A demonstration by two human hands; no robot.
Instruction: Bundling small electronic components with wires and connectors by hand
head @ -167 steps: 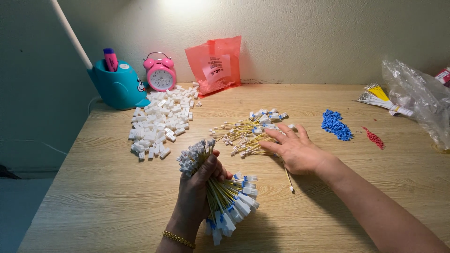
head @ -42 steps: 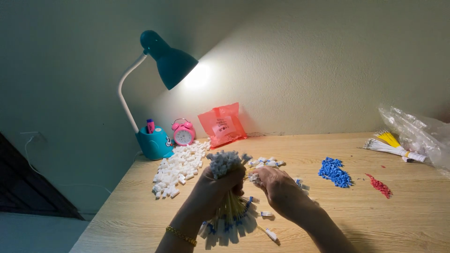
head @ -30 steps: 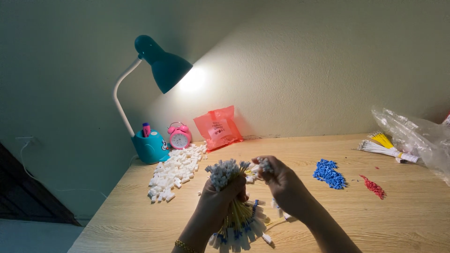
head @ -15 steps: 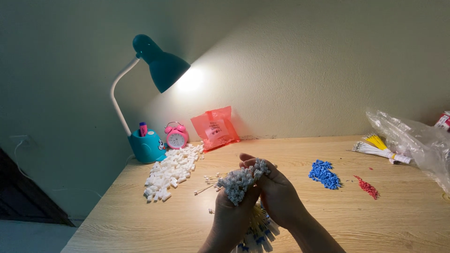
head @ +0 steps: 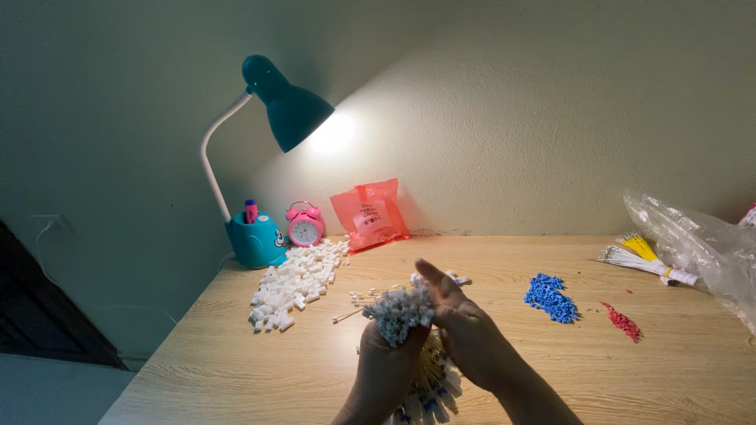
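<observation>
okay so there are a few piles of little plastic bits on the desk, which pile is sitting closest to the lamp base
The pile of small white plastic pieces, stretching up beside the teal lamp base. The blue pile and red pile lie far off on the desk's right side.

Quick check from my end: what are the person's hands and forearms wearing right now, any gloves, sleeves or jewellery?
Both are bare: no gloves on the left hand or the right hand, and no sleeves on the forearms as far as the frame shows. No rings or watch visible; the left wrist is cut off by the bottom edge.

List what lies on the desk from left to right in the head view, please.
Teal lamp base → pink alarm clock → red bag → blue pile → red pieces → clear plastic bag.
</observation>
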